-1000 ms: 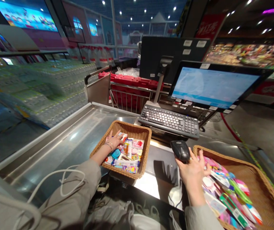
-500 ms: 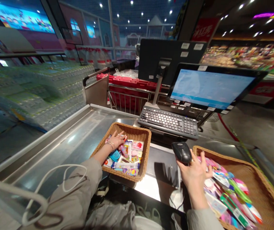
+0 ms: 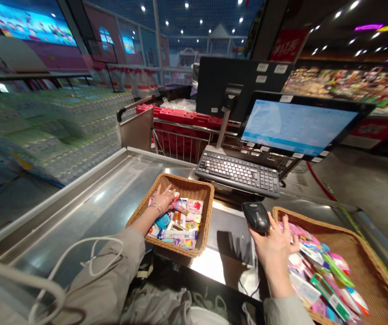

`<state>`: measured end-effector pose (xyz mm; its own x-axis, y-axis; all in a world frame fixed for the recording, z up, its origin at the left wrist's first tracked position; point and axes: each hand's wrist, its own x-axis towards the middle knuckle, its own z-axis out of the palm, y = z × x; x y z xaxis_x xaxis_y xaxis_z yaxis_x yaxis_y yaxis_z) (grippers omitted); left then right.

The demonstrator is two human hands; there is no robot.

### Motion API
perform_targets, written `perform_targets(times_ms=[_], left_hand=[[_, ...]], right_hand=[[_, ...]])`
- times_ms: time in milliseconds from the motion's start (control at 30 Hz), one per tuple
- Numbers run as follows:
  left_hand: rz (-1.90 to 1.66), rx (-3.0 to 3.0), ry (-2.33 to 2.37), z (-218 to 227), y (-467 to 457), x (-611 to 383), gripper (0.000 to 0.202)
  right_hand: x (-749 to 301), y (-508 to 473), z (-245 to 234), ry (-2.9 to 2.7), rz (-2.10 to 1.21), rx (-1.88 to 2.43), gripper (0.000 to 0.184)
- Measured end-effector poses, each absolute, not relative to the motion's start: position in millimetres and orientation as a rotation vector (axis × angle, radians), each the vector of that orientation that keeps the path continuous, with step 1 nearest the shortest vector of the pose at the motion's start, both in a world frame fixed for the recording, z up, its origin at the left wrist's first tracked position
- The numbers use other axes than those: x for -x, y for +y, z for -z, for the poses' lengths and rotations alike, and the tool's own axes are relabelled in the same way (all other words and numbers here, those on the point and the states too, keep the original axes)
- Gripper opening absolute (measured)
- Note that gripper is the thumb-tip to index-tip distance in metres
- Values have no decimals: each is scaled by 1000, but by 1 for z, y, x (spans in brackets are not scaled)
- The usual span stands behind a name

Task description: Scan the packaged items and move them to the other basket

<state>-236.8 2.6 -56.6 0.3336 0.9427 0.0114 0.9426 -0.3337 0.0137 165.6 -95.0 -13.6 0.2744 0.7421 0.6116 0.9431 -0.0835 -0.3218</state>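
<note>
Packets [image 3: 180,221] of small bright goods fill the left basket [image 3: 206,212], and the left hand [image 3: 163,198] lies on top of them at the far corner, fingers bent down over a pink packet [image 3: 180,206] that pokes out just past the fingertips; whether they have actually pinched it I cannot tell. The right hand [image 3: 275,243] is wrapped around the black scanner [image 3: 256,215], whose head sticks out beyond the knuckles, while the outer fingers spread loosely over the goods in the right basket [image 3: 376,262].

Risk, as I judge it: the packets lie loose and overlapping, so a lift from under the fingers could drag a neighbour along or spill one over the low wicker rim onto the steel counter [image 3: 105,198]. The scanner's cord seems to trail down below the right wrist, though it is hard to make out, and could snag.

Beyond the fingertips of both hands sits the keyboard [image 3: 237,171], with the lit screen [image 3: 298,126] above it. A white cable [image 3: 92,257] loops beside the left sleeve. A red trolley [image 3: 183,122] stands further off, clear of both hands.
</note>
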Motion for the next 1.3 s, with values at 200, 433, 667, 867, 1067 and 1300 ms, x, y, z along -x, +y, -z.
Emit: perform_targets(times_ms=[200, 433, 667, 867, 1067, 1300], left_hand=[[-20, -2510, 1781, 59, -1, 238, 20], [3, -2366, 1821, 65, 1, 240, 26], [80, -2416, 1793, 71, 1, 235, 27], [67, -2417, 1768, 78, -2, 232, 25], [-66, -2559, 1747, 75, -3, 230, 16], [-57, -2531, 1789, 74, -5, 232, 24]], right_hand=[[-164, -97, 15, -1510, 358, 1859, 35], [-161, -101, 12, -1496, 365, 1827, 34], [-161, -103, 10, -1486, 365, 1833, 38], [-164, -105, 14, -1474, 327, 1851, 38], [-164, -107, 14, -1489, 293, 1867, 35], [-166, -107, 17, -1490, 304, 1879, 36]])
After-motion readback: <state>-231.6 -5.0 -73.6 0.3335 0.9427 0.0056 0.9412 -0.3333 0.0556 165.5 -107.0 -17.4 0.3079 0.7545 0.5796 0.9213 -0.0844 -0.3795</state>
